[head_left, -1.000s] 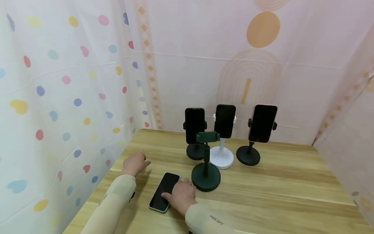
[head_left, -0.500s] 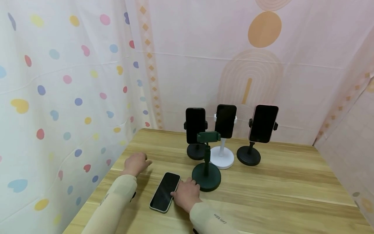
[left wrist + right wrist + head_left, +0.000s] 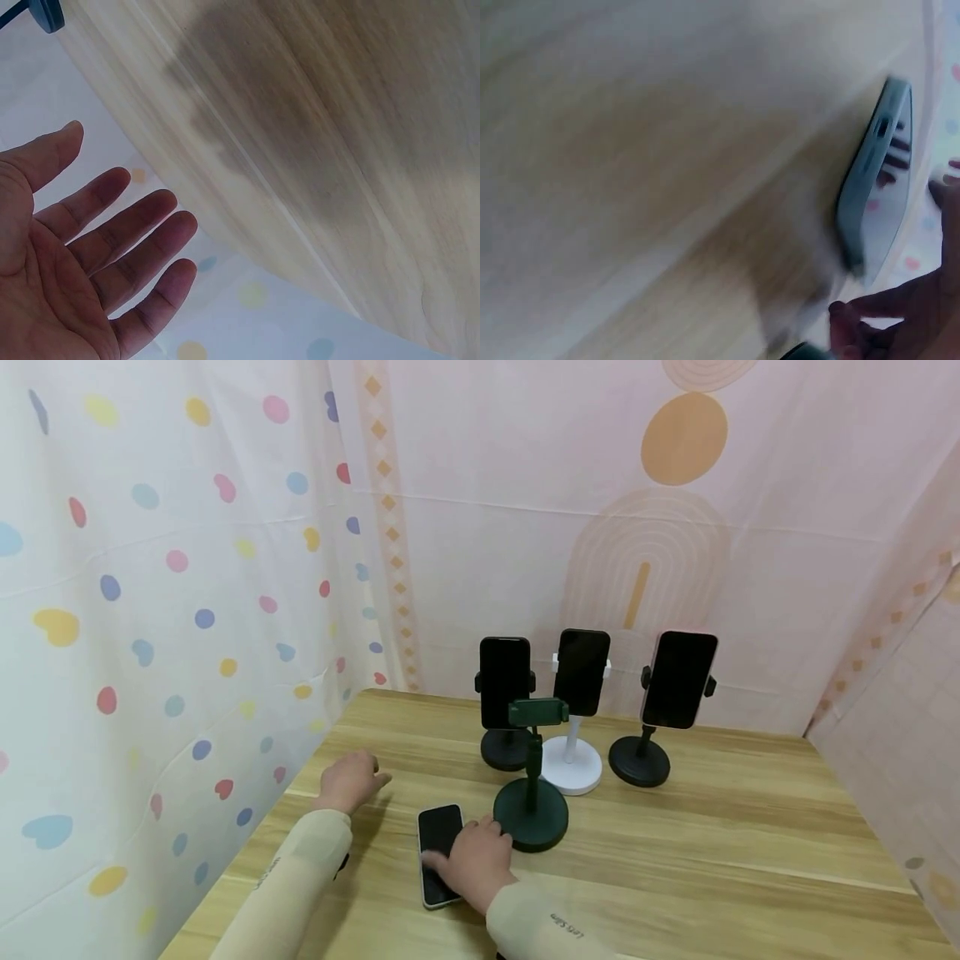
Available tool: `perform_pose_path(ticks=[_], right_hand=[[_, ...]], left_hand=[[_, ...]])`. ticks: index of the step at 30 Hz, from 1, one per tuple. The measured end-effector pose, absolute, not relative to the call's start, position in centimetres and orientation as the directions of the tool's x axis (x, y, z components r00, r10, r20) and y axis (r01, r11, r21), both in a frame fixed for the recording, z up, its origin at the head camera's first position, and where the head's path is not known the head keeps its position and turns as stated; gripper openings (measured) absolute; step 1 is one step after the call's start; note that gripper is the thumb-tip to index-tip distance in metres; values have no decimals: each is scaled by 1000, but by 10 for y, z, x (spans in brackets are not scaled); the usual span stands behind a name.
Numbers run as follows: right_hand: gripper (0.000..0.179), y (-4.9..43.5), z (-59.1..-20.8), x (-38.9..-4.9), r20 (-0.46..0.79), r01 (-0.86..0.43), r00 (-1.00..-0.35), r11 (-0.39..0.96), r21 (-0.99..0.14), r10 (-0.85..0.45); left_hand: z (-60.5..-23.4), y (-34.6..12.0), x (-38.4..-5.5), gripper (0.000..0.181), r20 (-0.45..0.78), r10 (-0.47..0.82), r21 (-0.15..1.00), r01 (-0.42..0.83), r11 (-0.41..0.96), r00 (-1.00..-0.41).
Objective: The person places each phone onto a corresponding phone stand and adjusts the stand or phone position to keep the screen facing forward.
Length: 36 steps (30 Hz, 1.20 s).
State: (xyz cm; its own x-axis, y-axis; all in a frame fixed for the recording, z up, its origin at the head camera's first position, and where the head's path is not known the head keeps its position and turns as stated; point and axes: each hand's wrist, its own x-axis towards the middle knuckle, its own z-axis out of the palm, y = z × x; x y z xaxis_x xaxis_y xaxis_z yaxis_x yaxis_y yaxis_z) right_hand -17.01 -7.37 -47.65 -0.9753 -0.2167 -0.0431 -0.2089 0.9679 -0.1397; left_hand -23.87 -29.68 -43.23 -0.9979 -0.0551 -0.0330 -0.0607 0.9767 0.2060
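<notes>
A smartphone (image 3: pixel 440 828) with a dark screen and light frame lies face up on the wooden table. Over its right side is my right hand (image 3: pixel 478 862), thumb reaching across the screen and the other fingers beyond the right edge. From the right wrist, the phone's port end (image 3: pixel 876 139) shows beside that hand, thumb and fingers apart. Just behind the fingers stands a dark green phone stand (image 3: pixel 531 814), its clamp (image 3: pixel 538 712) bare. My left hand (image 3: pixel 351 782) hovers at the table's left, fingers loosely spread and palm bare in the left wrist view (image 3: pixel 64 277).
Behind the green stand, a black stand (image 3: pixel 506 750), a white stand (image 3: pixel 572 766) and another black stand (image 3: pixel 639 762) each hold an upright phone. Patterned curtains (image 3: pixel 480 560) hang along the back and sides of the table (image 3: pixel 735 852).
The phone on the table has turned from a slant to nearly straight and shifted right. My right hand drew back to the right, then its thumb came over the screen again. The left hand stays put.
</notes>
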Motion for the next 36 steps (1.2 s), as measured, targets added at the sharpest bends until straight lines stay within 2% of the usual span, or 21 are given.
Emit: perform_pose_path(ticks=[2, 5, 10, 18, 22, 36], right_hand=[[110, -78, -476, -166, -100, -197, -973, 974, -110, -208], [121, -82, -477, -161, -138, -214, -966, 976, -51, -219], [107, -81, -478, -159, -155, -238, -957, 969, -59, -245], [89, -70, -474, -166, -193, -221, -944, 948, -231, -267], [79, -64, -472, -168, -205, -213, -941, 941, -261, -270], [78, -46, -465, -169, -208, -221, -936, 934, -280, -284]], left_hand=[[-432, -296, -239, 38, -37, -55, 198, -61, 978, -998], [-431, -294, -239, 38, -42, -52, 194, -59, 979, -998], [-430, -291, -241, 39, -47, -46, 198, -54, 979, -998], [-434, -290, -242, 37, -46, -32, 198, -40, 979, -998], [-434, -289, -243, 37, -44, -26, 193, -34, 981, -999], [-433, -278, -247, 34, -56, -16, 186, -26, 982, -998]])
